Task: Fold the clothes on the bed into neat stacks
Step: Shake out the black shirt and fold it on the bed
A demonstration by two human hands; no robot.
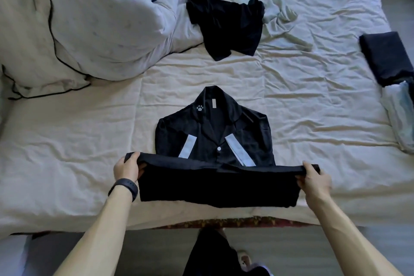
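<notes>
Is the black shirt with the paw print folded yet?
Partly folded: the shirt has its sides folded in, and the left hand and right hand hold its hem raised over the front.

White duvet (107,18) with black piping bunched upper left; red patterned strip (224,223), grey floor (291,248) at bottom.

The black shirt (215,132) is smooth cloth with a faint satin sheen. The far crumpled garment (226,24) looks alike. The cream sheet (291,96) is matt, creased cloth. The wristband (125,186) looks matt and rubbery.
</notes>
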